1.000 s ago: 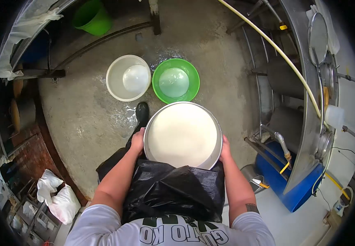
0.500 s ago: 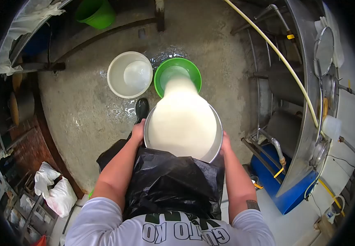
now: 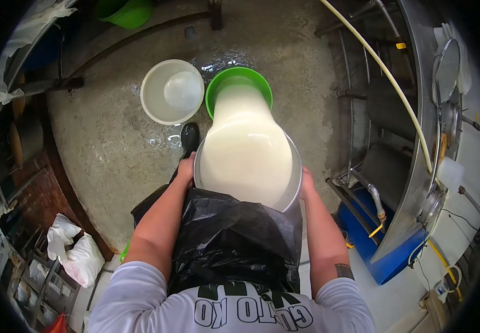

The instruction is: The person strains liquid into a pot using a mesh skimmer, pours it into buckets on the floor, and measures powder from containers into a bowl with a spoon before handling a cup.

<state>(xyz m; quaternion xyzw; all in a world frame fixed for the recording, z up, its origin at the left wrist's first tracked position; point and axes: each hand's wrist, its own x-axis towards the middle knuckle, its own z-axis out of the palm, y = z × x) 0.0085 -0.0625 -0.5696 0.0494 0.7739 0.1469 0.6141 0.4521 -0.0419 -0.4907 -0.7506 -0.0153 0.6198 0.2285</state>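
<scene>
One round, silver-coloured metal pot [image 3: 293,186] is held in front of the person's waist, between two bare hands, its far rim tipped forward and down. One broad stream of smooth, cream-white liquid [image 3: 248,152] runs over that rim into one bright green, round plastic tub [image 3: 263,84], and much of the liquid lies in the pot. Two tubs stand side by side on the wet grey concrete floor [image 3: 107,144]: the green one, and to its left one off-white, round plastic tub [image 3: 155,95] with a little cloudy liquid in the bottom. The left hand [image 3: 186,167] clasps the pot's left side and the right hand [image 3: 307,183] its right side; the fingers of both are grasping the pot, though those of the right seem mostly hidden behind its wall. Both arms reach forward, nearly straight, along either side of one shiny black plastic apron [image 3: 229,238], whose upper edge meets the pot's near side. One black rubber boot [image 3: 189,139] shows on the floor, just beyond the left hand and below the off-white tub.
</scene>
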